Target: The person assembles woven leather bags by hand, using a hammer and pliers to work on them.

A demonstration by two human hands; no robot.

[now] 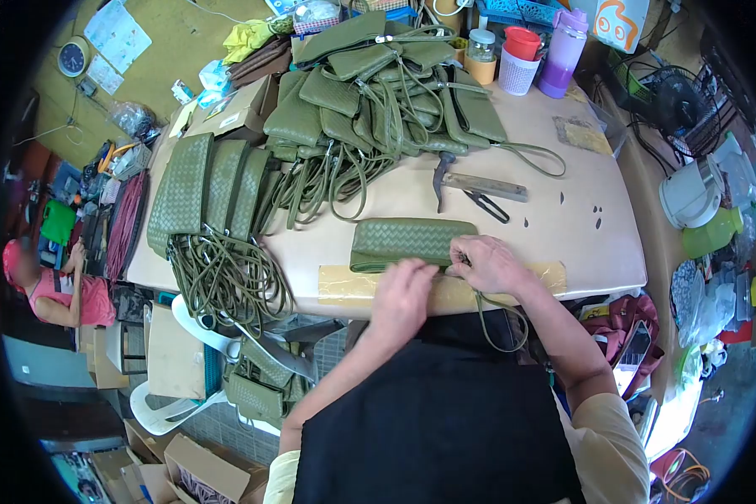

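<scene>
A green woven leather bag lies flat in front of me, near the table's front edge. My right hand is at its lower right corner, with thumb and fingers pinched together on it. My left hand is just below the bag's front edge, its fingers drawn together; what is between them, if anything, is too small to make out. A thin green strap hangs in a loop over the table edge below my right hand. Under both hands runs a strip of shiny brown tape.
A hammer and black snips lie beyond the bag. Green bags are heaped at the back; more stand left, their straps dangling. A purple bottle stands back right. Another person is far left.
</scene>
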